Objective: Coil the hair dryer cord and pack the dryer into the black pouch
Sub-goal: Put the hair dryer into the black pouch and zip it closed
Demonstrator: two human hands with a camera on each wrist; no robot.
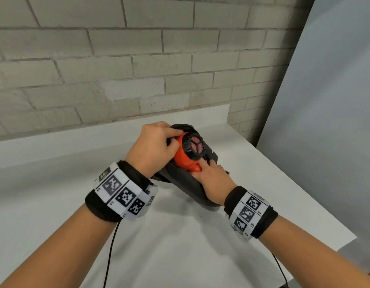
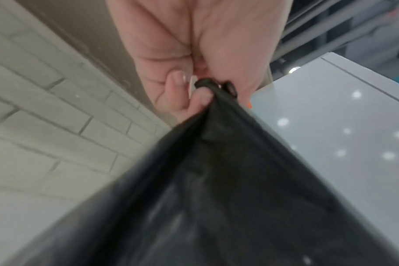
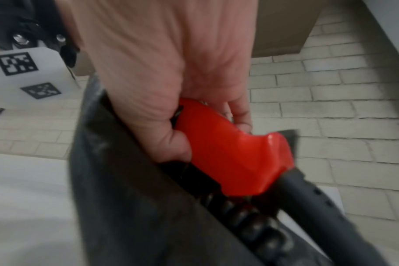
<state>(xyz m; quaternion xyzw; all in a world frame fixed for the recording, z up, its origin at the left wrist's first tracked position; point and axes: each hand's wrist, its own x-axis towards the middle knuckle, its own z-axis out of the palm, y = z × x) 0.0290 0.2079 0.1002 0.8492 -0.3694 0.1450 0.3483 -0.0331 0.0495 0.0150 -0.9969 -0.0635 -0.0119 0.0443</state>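
Note:
The orange hair dryer [image 1: 185,155] sits partly inside the black pouch [image 1: 186,183] on the white table, its black rear grille [image 1: 195,146] facing up. My left hand [image 1: 157,146] pinches the pouch's rim [image 2: 207,86] at the far left of the opening. My right hand [image 1: 211,177] curls around the dryer's orange body [image 3: 228,153] at the near side of the opening, thumb against it. The dryer's black handle [image 3: 319,207] and coiled black cord [image 3: 246,216] lie inside the pouch [image 3: 125,198].
The white table [image 1: 76,183] meets a grey brick wall [image 1: 117,69] behind. Its right edge [image 1: 304,190] drops off beside a grey panel [image 1: 335,100]. Thin black cables [image 1: 111,252] hang from my wrist bands.

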